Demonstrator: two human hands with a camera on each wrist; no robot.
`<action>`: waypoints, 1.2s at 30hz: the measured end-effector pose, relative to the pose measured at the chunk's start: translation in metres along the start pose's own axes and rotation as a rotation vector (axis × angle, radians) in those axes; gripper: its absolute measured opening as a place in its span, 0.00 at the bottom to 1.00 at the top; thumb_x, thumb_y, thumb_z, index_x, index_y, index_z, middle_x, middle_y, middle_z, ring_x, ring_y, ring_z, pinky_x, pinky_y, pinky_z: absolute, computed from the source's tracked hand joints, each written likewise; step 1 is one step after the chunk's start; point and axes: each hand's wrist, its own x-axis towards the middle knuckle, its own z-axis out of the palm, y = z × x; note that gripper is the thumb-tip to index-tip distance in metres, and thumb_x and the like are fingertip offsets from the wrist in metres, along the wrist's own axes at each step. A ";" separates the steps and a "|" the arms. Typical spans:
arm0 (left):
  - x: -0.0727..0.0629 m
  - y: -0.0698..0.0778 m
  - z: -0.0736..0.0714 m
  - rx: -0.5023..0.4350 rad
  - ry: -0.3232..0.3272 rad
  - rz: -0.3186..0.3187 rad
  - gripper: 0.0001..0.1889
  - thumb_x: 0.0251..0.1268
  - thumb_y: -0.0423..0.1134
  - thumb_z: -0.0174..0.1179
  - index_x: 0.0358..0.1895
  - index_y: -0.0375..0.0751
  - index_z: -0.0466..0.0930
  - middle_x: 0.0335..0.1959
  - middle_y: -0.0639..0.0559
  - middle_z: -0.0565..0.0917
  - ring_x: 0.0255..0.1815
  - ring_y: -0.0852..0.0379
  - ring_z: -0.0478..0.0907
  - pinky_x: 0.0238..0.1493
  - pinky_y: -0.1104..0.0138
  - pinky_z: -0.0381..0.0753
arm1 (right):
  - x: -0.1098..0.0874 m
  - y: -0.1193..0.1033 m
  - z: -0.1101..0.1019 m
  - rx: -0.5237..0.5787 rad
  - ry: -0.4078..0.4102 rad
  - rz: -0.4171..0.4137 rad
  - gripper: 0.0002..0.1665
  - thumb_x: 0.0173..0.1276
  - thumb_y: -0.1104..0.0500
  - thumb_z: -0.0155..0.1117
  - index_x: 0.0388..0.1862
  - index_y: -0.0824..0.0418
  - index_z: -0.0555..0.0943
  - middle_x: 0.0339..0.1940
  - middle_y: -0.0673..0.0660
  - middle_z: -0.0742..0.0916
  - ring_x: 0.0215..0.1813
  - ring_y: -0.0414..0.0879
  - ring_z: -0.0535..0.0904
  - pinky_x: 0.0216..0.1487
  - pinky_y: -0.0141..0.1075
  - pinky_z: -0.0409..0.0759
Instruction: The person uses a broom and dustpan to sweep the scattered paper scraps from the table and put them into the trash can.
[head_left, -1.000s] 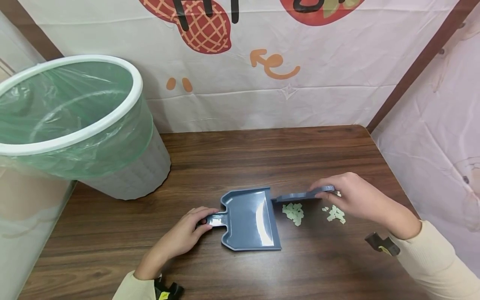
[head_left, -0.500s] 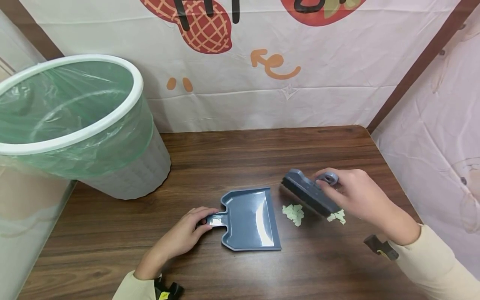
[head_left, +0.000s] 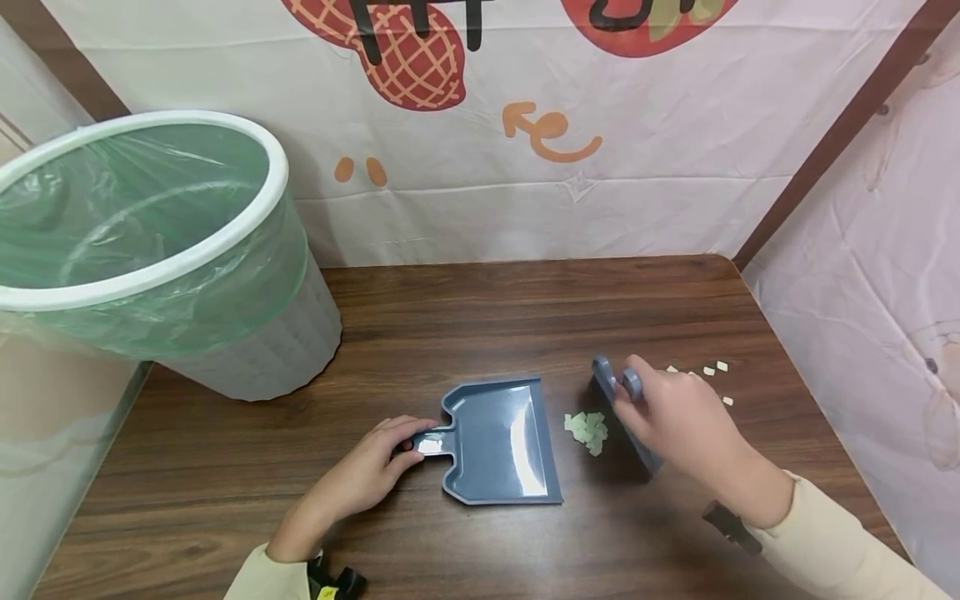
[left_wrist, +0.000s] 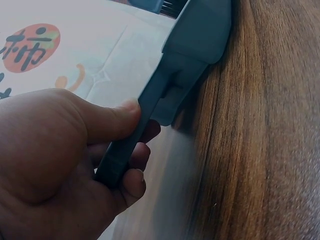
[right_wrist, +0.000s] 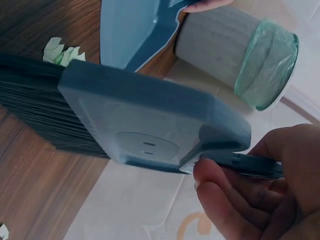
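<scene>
In the head view a blue-grey dustpan [head_left: 498, 442] lies on the wooden table, its wide edge facing right. My left hand [head_left: 363, 479] grips its short handle [left_wrist: 132, 135], thumb on one side and fingers curled round the other. A small hand brush [head_left: 637, 442] of the same colour is held by its handle in my right hand [head_left: 686, 425]. Dark bristles [right_wrist: 47, 107] show in the right wrist view. Between dustpan and brush sits a pile of pale green paper scraps [head_left: 587, 431], apart from the dustpan's edge. A few loose scraps [head_left: 722, 366] lie beyond my right hand.
At the left stands a grey waste bin [head_left: 262, 358] with a white rim and a green plastic liner [head_left: 187, 300]. A printed white sheet [head_left: 450, 208] hangs behind the table [head_left: 480, 308]. Another sheet hangs along the right side.
The brush has swung from near the dustpan's edge to the right side of the paper pile, turning as it went. Some scraps now lie farther back at the right. My left hand and dustpan stay put.
</scene>
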 end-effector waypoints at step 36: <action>-0.002 0.000 0.000 -0.001 0.012 0.018 0.22 0.72 0.29 0.61 0.67 0.40 0.77 0.58 0.52 0.81 0.62 0.49 0.75 0.62 0.48 0.74 | 0.018 -0.036 0.029 0.144 -0.113 0.140 0.09 0.63 0.66 0.62 0.30 0.56 0.71 0.15 0.43 0.70 0.16 0.37 0.65 0.16 0.32 0.65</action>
